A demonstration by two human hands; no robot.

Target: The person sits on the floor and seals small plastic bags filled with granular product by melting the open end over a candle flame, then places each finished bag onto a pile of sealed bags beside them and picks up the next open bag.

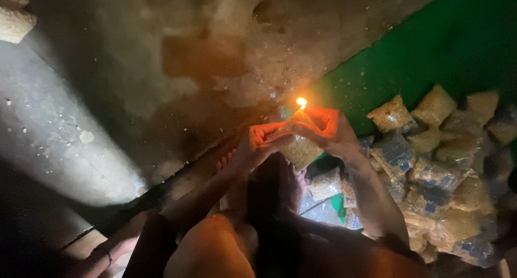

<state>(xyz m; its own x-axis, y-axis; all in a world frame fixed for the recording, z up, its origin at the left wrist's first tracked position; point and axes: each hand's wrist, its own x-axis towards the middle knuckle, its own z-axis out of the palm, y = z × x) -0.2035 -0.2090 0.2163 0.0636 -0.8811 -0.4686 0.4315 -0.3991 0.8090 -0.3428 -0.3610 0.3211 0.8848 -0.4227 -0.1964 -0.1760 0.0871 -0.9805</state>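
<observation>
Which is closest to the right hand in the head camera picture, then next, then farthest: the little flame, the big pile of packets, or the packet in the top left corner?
1. Flame, just above the right hand.
2. Pile of packets, off to its right.
3. Corner packet, far upper left.

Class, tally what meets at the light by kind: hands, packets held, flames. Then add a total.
Hands: 2, left hand and right hand
Held packet: 1
Flame: 1
Total: 4
The heap of packets is too blurred to count.

A dim, makeshift home packing spot is being shown: small filled snack packets (436, 165) are being heaped right of a lit flame (301, 102), against a stained wall (177, 57) and green sheet (431, 46).
</observation>
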